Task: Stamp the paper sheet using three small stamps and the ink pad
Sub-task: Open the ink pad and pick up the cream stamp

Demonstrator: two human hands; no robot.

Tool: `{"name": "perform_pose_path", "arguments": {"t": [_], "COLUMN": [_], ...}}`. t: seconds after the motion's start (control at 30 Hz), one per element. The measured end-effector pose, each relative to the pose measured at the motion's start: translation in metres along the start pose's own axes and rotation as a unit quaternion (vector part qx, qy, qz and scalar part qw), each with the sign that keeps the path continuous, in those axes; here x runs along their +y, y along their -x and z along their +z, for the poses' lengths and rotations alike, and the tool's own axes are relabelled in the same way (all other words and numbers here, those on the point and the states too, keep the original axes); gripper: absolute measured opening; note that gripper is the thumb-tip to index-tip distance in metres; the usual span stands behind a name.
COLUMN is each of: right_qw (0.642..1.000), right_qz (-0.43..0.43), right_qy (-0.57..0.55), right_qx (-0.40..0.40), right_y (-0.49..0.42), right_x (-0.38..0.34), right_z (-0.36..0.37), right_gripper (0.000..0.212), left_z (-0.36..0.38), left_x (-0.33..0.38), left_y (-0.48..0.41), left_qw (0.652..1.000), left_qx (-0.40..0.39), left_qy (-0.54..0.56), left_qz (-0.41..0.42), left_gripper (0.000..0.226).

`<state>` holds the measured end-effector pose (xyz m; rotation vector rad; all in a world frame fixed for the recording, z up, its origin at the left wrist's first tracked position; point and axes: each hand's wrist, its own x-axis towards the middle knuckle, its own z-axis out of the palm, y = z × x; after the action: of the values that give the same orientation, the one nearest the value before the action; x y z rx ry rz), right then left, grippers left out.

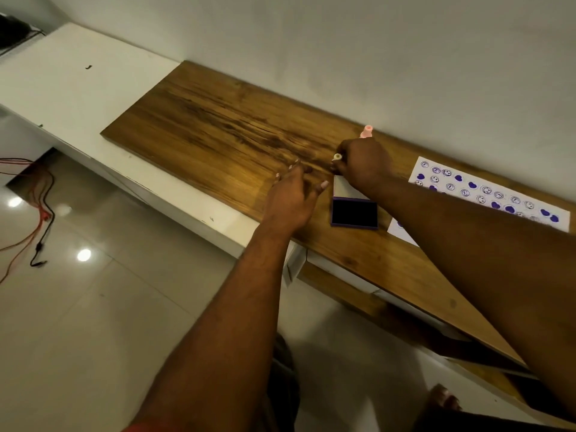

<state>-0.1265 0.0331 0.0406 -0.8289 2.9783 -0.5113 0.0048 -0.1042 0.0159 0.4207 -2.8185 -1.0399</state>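
Note:
On the wooden desk top [218, 126] an open ink pad [354, 213] shows its black pad, its lid tilted back behind it. My right hand [364, 163] is closed on a small yellow stamp [337, 156] just beyond the pad's lid. A pink stamp [367, 131] stands behind that hand by the wall. My left hand [291, 198] hovers left of the ink pad, fingers spread, holding nothing. The white paper sheet [486, 191], covered with purple hearts and smiley faces, lies to the right, partly hidden by my right forearm. A third stamp is not visible.
A white counter [78, 88] runs on to the left of the wood. Red and black cables [40, 213] lie on the tiled floor at the far left. The wall rises directly behind the desk. A bare foot [442, 399] shows at the bottom right.

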Motion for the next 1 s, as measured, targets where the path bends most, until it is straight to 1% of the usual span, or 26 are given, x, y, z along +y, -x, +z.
{"name": "perform_pose_path", "arguments": {"t": [0.07, 0.2, 0.27, 0.37, 0.43, 0.5, 0.67, 0.83, 1.0], "right_qw": [1.000, 0.998, 0.998, 0.997, 0.996, 0.996, 0.995, 0.991, 0.995], "right_qz": [-0.006, -0.025, -0.039, -0.047, -0.046, -0.051, -0.066, -0.115, -0.091], "right_qy": [0.002, 0.026, 0.028, 0.018, 0.009, 0.001, 0.003, 0.002, -0.049], "right_qx": [-0.019, -0.043, -0.051, -0.066, -0.072, -0.077, -0.075, -0.061, 0.012], "right_y": [-0.004, -0.002, 0.005, 0.013, 0.019, 0.026, 0.040, 0.052, 0.065], "right_x": [-0.016, -0.046, -0.056, -0.060, -0.061, -0.063, -0.059, -0.053, -0.035], "right_z": [0.004, 0.013, 0.015, 0.015, 0.015, 0.017, 0.015, 0.006, -0.014], "right_gripper": [0.024, 0.020, 0.020, 0.022, 0.025, 0.026, 0.023, 0.020, 0.025], "left_z": [0.000, 0.003, 0.005, 0.005, 0.005, 0.005, 0.009, 0.010, 0.007], "left_x": [-0.004, -0.014, -0.017, -0.019, -0.019, -0.020, -0.024, -0.023, -0.024], "left_y": [-0.002, -0.001, 0.000, 0.004, 0.007, 0.008, 0.010, 0.013, 0.011], "left_qw": [1.000, 0.997, 0.995, 0.991, 0.989, 0.990, 0.992, 0.997, 0.999], "left_qx": [0.013, 0.021, 0.037, 0.093, 0.110, 0.098, 0.076, 0.052, 0.010], "left_qy": [-0.017, -0.065, -0.078, -0.081, -0.084, -0.089, -0.083, -0.056, -0.033], "left_qz": [0.004, -0.030, -0.044, -0.044, -0.044, -0.052, -0.055, -0.021, -0.007], "left_gripper": [0.046, 0.053, 0.051, 0.035, 0.032, 0.035, 0.033, 0.039, 0.034]}}
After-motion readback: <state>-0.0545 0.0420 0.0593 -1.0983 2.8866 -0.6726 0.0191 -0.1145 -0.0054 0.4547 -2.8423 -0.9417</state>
